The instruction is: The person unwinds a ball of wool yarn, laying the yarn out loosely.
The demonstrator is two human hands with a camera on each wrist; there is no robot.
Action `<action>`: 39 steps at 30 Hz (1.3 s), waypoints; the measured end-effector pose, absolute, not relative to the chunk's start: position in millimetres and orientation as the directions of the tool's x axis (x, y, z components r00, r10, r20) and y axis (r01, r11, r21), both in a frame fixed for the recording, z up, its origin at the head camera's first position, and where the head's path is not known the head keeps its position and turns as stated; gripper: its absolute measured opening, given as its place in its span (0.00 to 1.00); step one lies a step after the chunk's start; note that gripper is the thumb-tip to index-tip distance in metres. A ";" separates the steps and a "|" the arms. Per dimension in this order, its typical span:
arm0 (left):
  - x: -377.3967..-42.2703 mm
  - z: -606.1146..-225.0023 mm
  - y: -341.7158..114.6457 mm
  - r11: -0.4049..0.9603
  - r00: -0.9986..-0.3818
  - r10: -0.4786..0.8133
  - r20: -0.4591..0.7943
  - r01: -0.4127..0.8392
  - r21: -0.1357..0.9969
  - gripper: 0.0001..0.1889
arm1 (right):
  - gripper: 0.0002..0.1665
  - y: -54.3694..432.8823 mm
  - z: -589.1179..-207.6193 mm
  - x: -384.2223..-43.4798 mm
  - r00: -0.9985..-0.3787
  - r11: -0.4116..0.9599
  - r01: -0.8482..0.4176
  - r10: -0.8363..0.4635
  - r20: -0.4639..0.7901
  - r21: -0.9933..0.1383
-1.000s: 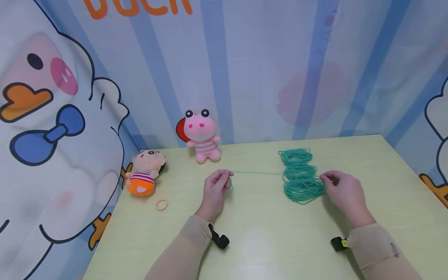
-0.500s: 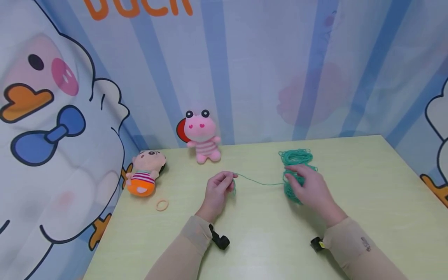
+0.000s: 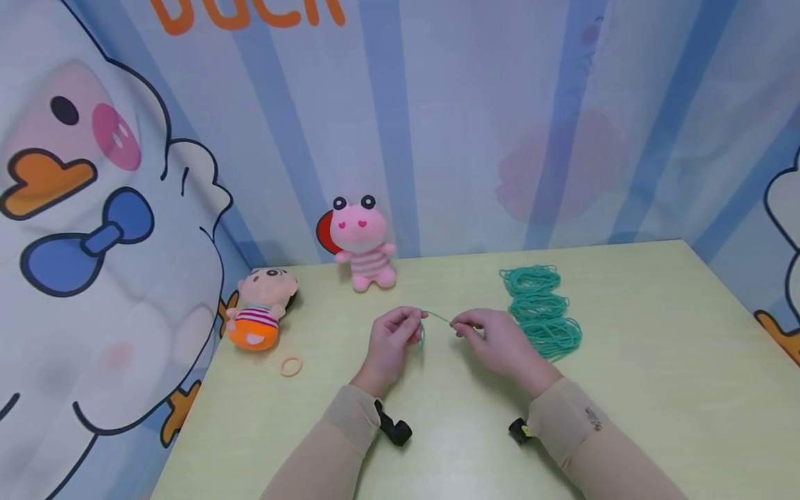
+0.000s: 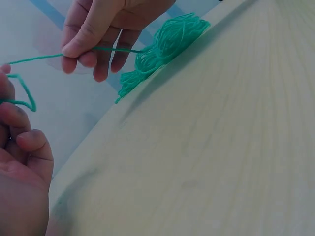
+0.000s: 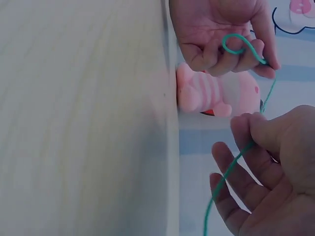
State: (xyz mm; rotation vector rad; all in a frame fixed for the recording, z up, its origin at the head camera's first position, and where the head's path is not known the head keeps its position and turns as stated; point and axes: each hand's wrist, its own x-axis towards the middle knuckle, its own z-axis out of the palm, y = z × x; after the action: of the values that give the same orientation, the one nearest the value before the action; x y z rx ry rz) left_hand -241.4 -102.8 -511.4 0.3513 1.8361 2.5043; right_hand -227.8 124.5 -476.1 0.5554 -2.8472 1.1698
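A thin green yarn strand runs from the yarn bundle on the table to both hands. My left hand pinches it near its end, and a short loose tail curls below the fingers, plain in the right wrist view. Between thumb and forefinger, my right hand pinches the strand a short way to the right, its other fingers spread loosely. The short length between the hands is nearly straight. The bundle lies in three looped clumps, its lower left partly hidden behind the right hand in the head view.
A pink striped plush toy sits at the table's back edge. To its left a plush doll lies by a small orange ring. A printed duck curtain hangs behind the pale table.
My right hand has moved left from the bundle's right side, across it, to near the left hand, now pinching the strand. The left hand stays nearly in place, still holding the yarn.
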 end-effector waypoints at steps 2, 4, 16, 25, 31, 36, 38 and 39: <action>-241.6 -511.4 -102.1 -0.287 -0.974 0.142 0.174 0.128 0.949 0.08 | 0.14 130.2 -473.2 -226.1 -0.945 0.653 -0.318 -0.282 0.169 -0.687; -241.5 -511.0 -101.8 -0.263 -0.976 0.137 0.168 0.127 0.956 0.08 | 0.14 137.4 -469.1 -224.4 -0.948 0.647 -0.316 -0.238 0.210 -0.694; -240.0 -511.9 -104.4 -0.260 -0.969 0.185 0.163 0.111 0.959 0.16 | 0.15 181.8 -459.0 -218.8 -0.937 0.652 -0.301 -0.064 0.344 -0.696; -239.9 -511.3 -105.4 -0.304 -0.958 0.231 0.171 0.096 0.948 0.09 | 0.16 216.6 -465.1 -209.7 -0.949 0.700 -0.236 -0.017 0.315 -0.674; -239.5 -511.3 -106.1 -0.312 -0.947 0.262 0.187 0.101 0.945 0.13 | 0.17 236.7 -462.7 -206.0 -0.952 0.706 -0.200 0.024 0.305 -0.679; -238.9 -512.1 -105.8 -0.302 -0.949 0.261 0.178 0.095 0.949 0.10 | 0.18 252.8 -463.0 -203.1 -0.953 0.717 -0.169 0.056 0.298 -0.676; -238.7 -512.3 -105.3 -0.290 -0.950 0.259 0.177 0.098 0.952 0.09 | 0.19 259.3 -463.9 -201.8 -0.952 0.725 -0.159 0.069 0.300 -0.671; -238.7 -512.6 -105.1 -0.282 -0.950 0.258 0.177 0.101 0.954 0.11 | 0.19 262.5 -464.0 -201.0 -0.952 0.728 -0.151 0.076 0.298 -0.669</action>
State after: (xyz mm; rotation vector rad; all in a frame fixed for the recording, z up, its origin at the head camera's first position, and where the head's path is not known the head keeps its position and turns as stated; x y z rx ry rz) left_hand -238.7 -105.1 -512.6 0.4580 1.8190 2.3948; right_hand -201.0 262.5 -464.0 0.0592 -2.6272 1.0553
